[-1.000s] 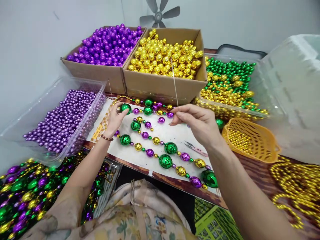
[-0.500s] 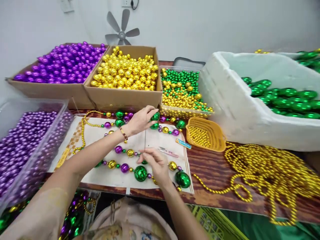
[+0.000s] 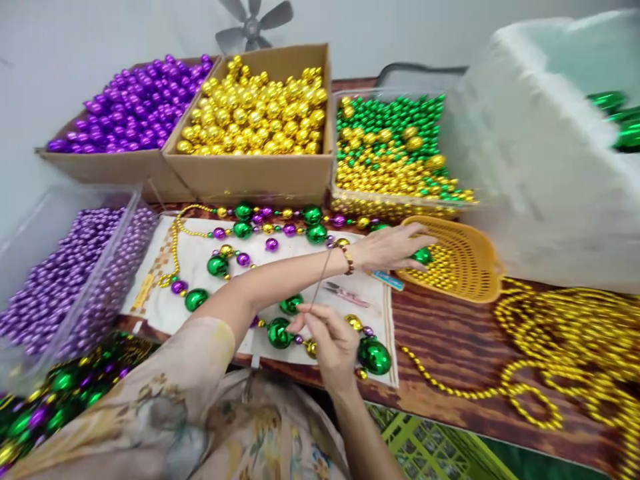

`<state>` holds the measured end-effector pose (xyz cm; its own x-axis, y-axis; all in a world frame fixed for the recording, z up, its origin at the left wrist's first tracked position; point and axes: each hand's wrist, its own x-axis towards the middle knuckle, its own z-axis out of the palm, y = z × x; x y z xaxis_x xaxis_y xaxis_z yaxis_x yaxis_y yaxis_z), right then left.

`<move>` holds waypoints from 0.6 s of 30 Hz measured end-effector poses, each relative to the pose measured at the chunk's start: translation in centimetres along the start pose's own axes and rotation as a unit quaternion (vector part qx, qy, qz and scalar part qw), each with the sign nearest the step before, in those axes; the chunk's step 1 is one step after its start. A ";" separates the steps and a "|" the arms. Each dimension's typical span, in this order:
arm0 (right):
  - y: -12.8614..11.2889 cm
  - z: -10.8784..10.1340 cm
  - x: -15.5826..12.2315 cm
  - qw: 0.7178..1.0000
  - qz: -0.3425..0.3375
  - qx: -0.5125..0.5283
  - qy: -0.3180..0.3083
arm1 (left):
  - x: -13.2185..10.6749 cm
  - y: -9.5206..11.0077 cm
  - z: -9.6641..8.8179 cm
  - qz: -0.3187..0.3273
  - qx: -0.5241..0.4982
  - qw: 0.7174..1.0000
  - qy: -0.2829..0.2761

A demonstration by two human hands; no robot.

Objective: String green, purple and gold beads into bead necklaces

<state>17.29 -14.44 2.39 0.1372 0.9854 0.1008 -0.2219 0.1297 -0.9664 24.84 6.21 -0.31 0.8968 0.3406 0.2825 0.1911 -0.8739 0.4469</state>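
Observation:
My left hand (image 3: 393,251) reaches across to the right, over the near rim of an orange basket (image 3: 477,257) with small gold beads (image 3: 437,270) in it. A shiny green ball bead (image 3: 423,255) shows between its thumb and spread fingers. Close to my body, my right hand (image 3: 330,340) pinches a thin, straight grey cord (image 3: 321,280) that rises toward my left wrist. Beside those fingers lie a green ball (image 3: 279,333) and strung beads in purple, gold and green. The strands rest on a white cloth (image 3: 175,313); part is hidden under my left forearm.
Behind the cloth stand cardboard boxes of purple balls (image 3: 145,100) and gold balls (image 3: 260,110), plus a bin of mixed beads (image 3: 390,150). A tub of lilac beads (image 3: 75,267) is at left. Snips (image 3: 347,293) lie on the cloth. Gold bead chains (image 3: 575,333) and a foam box (image 3: 545,167) are at right.
My left hand has moved right, from above the cloth to the orange basket. My right hand stays low over the cloth, still pinching the cord, which now leans right. The camera view has shifted.

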 end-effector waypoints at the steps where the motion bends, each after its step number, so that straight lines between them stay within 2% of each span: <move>1: -0.3 -0.1 0.4 1.000 0.005 -0.009 0.003 | -1.0 -0.5 -0.7 -0.011 -0.029 0.999 0.010; 4: -1.8 0.2 2.5 0.999 -0.002 -0.032 -0.020 | -6.6 -1.2 -5.0 -0.080 -0.168 0.982 0.033; 8: -4.7 2.8 7.1 0.994 -0.053 -0.041 -0.082 | -17.5 0.3 -13.1 -0.202 -0.373 0.905 -0.029; 11: -7.3 5.9 10.7 0.990 -0.102 -0.023 -0.090 | -24.6 2.2 -18.1 -0.279 -0.445 0.851 -0.014; 14: -9.5 8.7 13.5 0.988 -0.119 0.008 -0.094 | -29.3 3.4 -21.3 -0.338 -0.442 0.826 0.092; 16: -10.5 9.7 14.7 0.989 -0.115 -0.013 -0.090 | -31.5 3.4 -22.4 -0.357 -0.420 0.813 0.186; 18: -11.0 10.1 15.4 0.989 -0.096 -0.055 -0.094 | -33.3 2.9 -22.8 -0.362 -0.399 0.801 0.260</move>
<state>12.05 0.47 16.98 -0.0184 0.9480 0.3178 -0.1022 0.3144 -0.9438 -13.62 0.28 10.93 0.3390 0.9380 -0.0726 0.0832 0.0470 0.9954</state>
